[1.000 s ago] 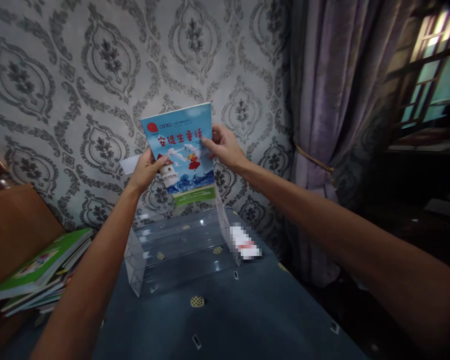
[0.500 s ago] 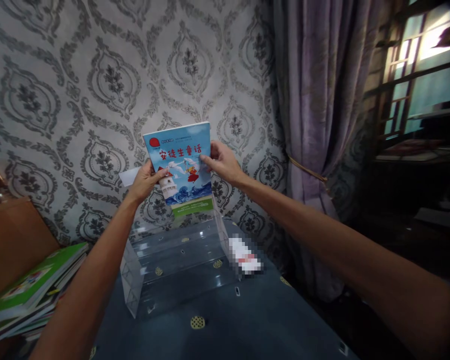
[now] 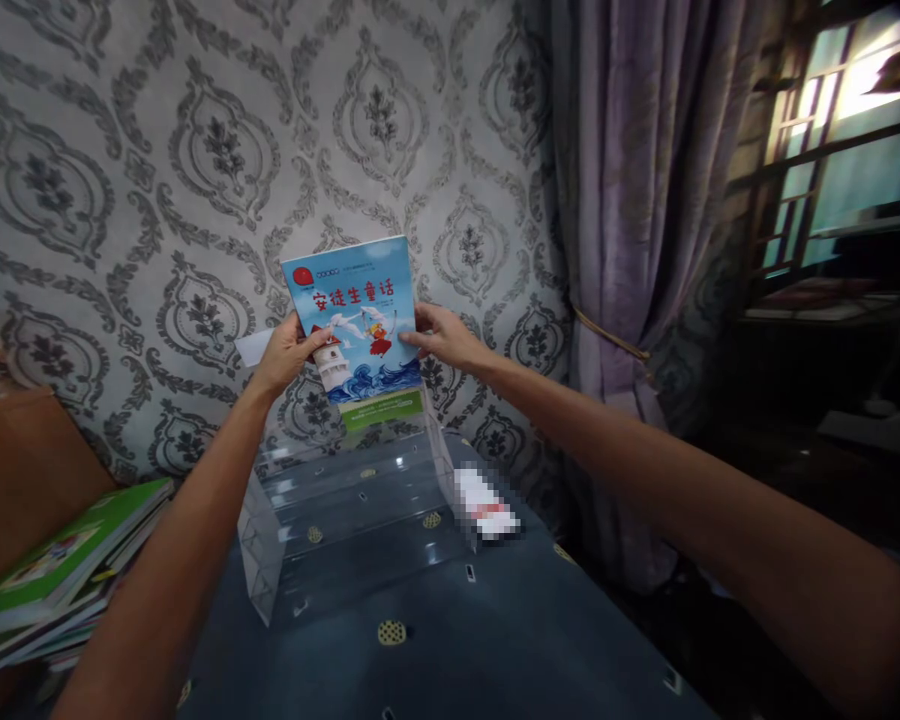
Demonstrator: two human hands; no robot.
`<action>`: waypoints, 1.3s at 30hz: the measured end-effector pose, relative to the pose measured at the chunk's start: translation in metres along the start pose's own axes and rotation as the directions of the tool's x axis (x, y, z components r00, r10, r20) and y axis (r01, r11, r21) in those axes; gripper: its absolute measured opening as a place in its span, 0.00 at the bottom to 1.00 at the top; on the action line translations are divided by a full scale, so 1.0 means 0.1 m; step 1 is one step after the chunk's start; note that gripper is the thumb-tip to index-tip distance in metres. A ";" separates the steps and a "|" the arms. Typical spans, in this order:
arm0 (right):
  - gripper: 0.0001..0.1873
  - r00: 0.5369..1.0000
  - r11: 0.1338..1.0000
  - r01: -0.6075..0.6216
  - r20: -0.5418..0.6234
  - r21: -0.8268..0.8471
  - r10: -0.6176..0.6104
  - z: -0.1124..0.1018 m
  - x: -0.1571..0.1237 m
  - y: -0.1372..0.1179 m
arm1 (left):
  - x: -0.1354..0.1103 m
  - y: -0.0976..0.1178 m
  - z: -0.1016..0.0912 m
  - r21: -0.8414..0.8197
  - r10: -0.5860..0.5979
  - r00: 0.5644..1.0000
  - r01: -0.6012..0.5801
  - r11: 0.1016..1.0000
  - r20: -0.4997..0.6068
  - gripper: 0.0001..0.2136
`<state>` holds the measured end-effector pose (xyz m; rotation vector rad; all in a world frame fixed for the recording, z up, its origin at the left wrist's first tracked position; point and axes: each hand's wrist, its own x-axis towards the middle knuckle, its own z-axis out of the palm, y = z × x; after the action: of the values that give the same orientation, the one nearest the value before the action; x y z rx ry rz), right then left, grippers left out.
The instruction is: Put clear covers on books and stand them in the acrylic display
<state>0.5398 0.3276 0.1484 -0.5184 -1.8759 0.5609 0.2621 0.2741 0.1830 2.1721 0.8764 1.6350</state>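
I hold a thin blue children's book (image 3: 352,320) upright with both hands, its cover facing me, above a clear acrylic stepped rack (image 3: 345,510). My left hand (image 3: 285,350) grips the book's left edge, thumb on the cover. On the right edge, my right hand (image 3: 439,335) pinches the cover. The book's green bottom edge sits just over the rack's back tier. A white card (image 3: 251,348) shows behind my left hand.
The rack stands on a dark blue patterned tablecloth (image 3: 450,650) against a patterned grey wall. A stack of green-covered books (image 3: 52,575) lies at the left beside a brown piece of furniture (image 3: 22,460). A purple curtain (image 3: 630,250) and a window are at the right.
The book has come down a little toward the rack's back tier, and my right hand has slid lower along its right edge. The camera view has shifted slightly.
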 end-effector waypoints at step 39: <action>0.13 0.999 0.977 -0.027 0.036 0.211 0.020 0.04 0.04 0.26 | -0.05 -0.09 0.05 0.012 -0.089 0.996 0.089 0.996 -0.019 0.23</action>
<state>0.5369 0.3495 0.1343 -0.3934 -1.8172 0.7795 0.2632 0.2781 0.1723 2.0977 0.9764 1.6140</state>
